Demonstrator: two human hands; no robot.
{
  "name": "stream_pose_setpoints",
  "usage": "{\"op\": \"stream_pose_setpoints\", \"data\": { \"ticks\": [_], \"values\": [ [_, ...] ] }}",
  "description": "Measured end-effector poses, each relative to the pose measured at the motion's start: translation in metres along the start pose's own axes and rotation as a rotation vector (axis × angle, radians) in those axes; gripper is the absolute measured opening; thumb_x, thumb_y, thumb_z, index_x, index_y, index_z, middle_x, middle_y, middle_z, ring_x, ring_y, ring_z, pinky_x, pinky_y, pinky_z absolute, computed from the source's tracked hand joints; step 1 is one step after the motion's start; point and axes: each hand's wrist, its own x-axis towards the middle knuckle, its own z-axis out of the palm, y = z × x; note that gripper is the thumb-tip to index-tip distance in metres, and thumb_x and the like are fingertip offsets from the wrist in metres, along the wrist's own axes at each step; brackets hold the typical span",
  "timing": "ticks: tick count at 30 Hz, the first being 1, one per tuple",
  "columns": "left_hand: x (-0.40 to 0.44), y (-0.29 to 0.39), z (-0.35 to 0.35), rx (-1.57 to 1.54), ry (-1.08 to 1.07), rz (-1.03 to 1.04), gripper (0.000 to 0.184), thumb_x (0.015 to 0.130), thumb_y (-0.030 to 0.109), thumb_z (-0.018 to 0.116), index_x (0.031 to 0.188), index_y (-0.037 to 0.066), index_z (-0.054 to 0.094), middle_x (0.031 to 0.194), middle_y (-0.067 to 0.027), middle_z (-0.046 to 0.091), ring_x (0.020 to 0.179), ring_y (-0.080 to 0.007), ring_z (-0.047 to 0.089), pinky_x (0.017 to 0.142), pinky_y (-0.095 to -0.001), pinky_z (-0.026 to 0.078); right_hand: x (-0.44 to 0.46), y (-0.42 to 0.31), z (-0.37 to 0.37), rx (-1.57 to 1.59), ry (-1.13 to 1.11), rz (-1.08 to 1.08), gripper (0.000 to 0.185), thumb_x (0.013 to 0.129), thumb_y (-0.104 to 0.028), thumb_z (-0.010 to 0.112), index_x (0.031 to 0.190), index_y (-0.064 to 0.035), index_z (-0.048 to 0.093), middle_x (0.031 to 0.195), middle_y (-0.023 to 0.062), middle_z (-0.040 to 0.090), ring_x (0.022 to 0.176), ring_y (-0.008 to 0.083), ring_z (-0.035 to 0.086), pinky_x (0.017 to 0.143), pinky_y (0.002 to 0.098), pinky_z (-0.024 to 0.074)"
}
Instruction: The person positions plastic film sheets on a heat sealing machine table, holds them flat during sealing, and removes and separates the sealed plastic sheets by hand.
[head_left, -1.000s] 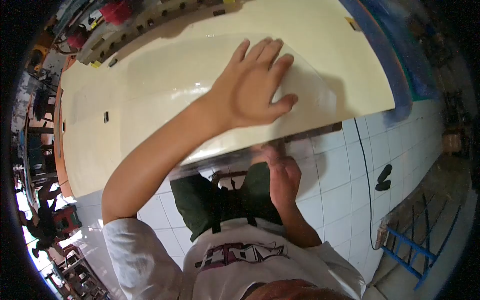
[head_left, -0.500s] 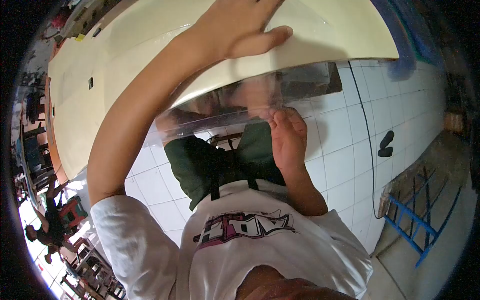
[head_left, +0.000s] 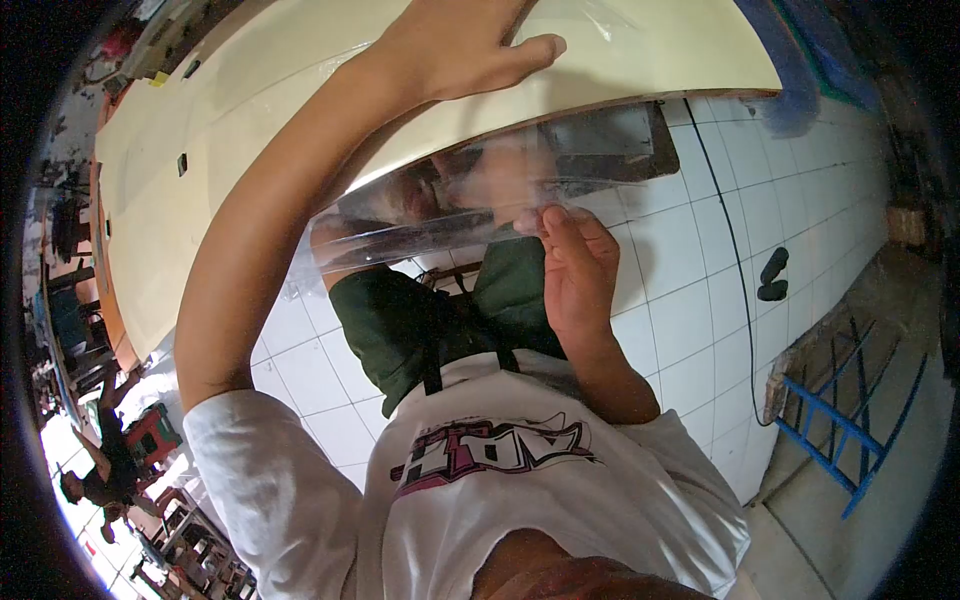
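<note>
My left hand [head_left: 465, 55] lies palm down on the cream-coloured tabletop [head_left: 690, 55], its thumb stretched out to the right; the fingertips are cut off by the top of the view. Clear plastic film [head_left: 430, 230] hangs over the near table edge in front of my legs, and some of it shines on the tabletop. Below that edge, my right hand [head_left: 580, 265] pinches the film's lower border between thumb and fingers. How far the film reaches under my left forearm cannot be made out.
A black cable [head_left: 722, 205] runs down the white tiled floor [head_left: 670, 235]. Dark footwear [head_left: 772, 274] lies beyond it, with a blue metal frame [head_left: 840, 430] at lower right. Small black pieces [head_left: 182, 164] lie on the tabletop. A person [head_left: 105, 470] is at far left.
The view has shifted slightly. My left hand sits a little further up and left in view. My right hand keeps its pinch on the film, a little higher in view.
</note>
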Motion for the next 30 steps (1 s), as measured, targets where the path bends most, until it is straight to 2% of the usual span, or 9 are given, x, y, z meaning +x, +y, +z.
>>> {"op": "stream_pose_setpoints", "data": {
  "ticks": [8, 11, 16, 19, 22, 24, 26, 27, 30],
  "values": [
    [0.0, -0.014, 0.028, -0.009, 0.109, 0.007, 0.066, 0.084, 0.048, 0.059, 0.128, 0.0, 0.052, 0.133, -0.0271, 0.048, 0.128, -0.0406, 0.044, 0.109, -0.0573, 0.03, 0.001, 0.001, -0.007, -0.111, 0.085, 0.009, 0.01, 0.093, -0.007, 0.06, 0.094, 0.0017, 0.064, 0.091, 0.0151, 0.068, 0.086, 0.0235, 0.066, 0.086, 0.0369, 0.0511],
    [-0.001, -0.009, 0.02, 0.02, 0.149, 0.046, 0.065, 0.086, 0.045, 0.062, 0.128, -0.003, 0.051, 0.133, -0.0288, 0.049, 0.117, -0.0454, 0.05, 0.103, -0.0479, 0.04, 0.003, 0.001, -0.012, -0.139, 0.077, -0.079, 0.01, 0.093, -0.008, 0.059, 0.097, 0.0014, 0.062, 0.09, 0.0165, 0.068, 0.087, 0.0255, 0.065, 0.087, 0.0391, 0.0507],
    [0.0, -0.014, 0.02, -0.132, 0.167, 0.006, 0.069, 0.093, 0.048, 0.053, 0.139, -0.002, 0.041, 0.139, -0.0294, 0.042, 0.129, -0.0448, 0.041, 0.111, -0.0488, 0.031, 0.04, -0.058, 0.002, -0.028, -0.099, -0.486, 0.021, 0.097, -0.022, 0.054, 0.092, -0.0021, 0.054, 0.083, 0.0163, 0.065, 0.082, 0.0277, 0.066, 0.086, 0.046, 0.0508],
    [-0.012, -0.016, -0.006, -0.11, 0.182, 0.0, 0.066, 0.096, 0.047, 0.049, 0.143, 0.002, 0.037, 0.144, -0.0279, 0.036, 0.132, -0.0428, 0.037, 0.112, -0.0479, 0.028, 0.097, -0.126, 0.005, 0.486, -0.389, -0.335, 0.023, 0.098, -0.02, 0.049, 0.105, -0.0001, 0.059, 0.102, 0.0192, 0.066, 0.1, 0.0299, 0.063, 0.1, 0.0487, 0.0442],
    [-0.047, -0.01, -0.06, -0.068, 0.219, 0.091, 0.053, 0.088, 0.031, 0.058, 0.131, 0.002, 0.047, 0.137, -0.0273, 0.044, 0.13, -0.0424, 0.041, 0.111, -0.0534, 0.029, 0.172, -0.194, 0.027, 0.451, -0.147, -0.371, 0.031, 0.099, -0.019, 0.049, 0.119, 0.005, 0.056, 0.13, 0.027, 0.055, 0.126, 0.035, 0.05, 0.114, 0.0509, 0.0323],
    [-0.106, -0.024, -0.1, -0.086, 0.316, -0.292, 0.04, 0.082, 0.018, 0.061, 0.117, 0.001, 0.056, 0.121, -0.0239, 0.055, 0.116, -0.0405, 0.052, 0.103, -0.0493, 0.038, 0.19, -0.204, 0.049, 0.498, -0.11, -0.286, 0.039, 0.098, -0.019, 0.052, 0.125, 0.0084, 0.052, 0.138, 0.0279, 0.048, 0.133, 0.0361, 0.044, 0.113, 0.0494, 0.0329],
    [-0.155, -0.073, -0.121, 0.084, 0.435, -0.485, 0.033, 0.081, 0.008, 0.061, 0.113, -0.001, 0.058, 0.113, -0.0205, 0.06, 0.109, -0.0358, 0.058, 0.098, -0.0394, 0.045, 0.201, -0.192, 0.063, 0.086, -0.141, -0.296, 0.042, 0.097, -0.019, 0.054, 0.126, 0.0105, 0.051, 0.133, 0.0241, 0.052, 0.129, 0.032, 0.048, 0.113, 0.0448, 0.0344],
    [-0.183, -0.106, -0.133, 0.176, 0.434, -0.6, 0.03, 0.083, 0.006, 0.061, 0.112, -0.002, 0.059, 0.112, -0.0201, 0.061, 0.107, -0.035, 0.059, 0.095, -0.0393, 0.047, 0.205, -0.174, 0.067, -0.086, -0.334, -0.343, 0.04, 0.094, -0.019, 0.059, 0.126, 0.005, 0.055, 0.125, 0.0141, 0.058, 0.118, 0.0219, 0.055, 0.103, 0.0345, 0.0415],
    [-0.281, -0.228, -0.157, 0.523, 0.37, -0.903, 0.044, 0.087, 0.032, 0.061, 0.117, 0.0, 0.06, 0.119, -0.0235, 0.059, 0.107, -0.0406, 0.059, 0.093, -0.0458, 0.047, 0.155, -0.131, 0.135, -0.674, -0.532, -0.238, 0.036, 0.09, -0.019, 0.063, 0.123, -0.0043, 0.061, 0.11, 0.0011, 0.063, 0.095, 0.0088, 0.055, 0.082, 0.0237, 0.0446]
  ]
}}
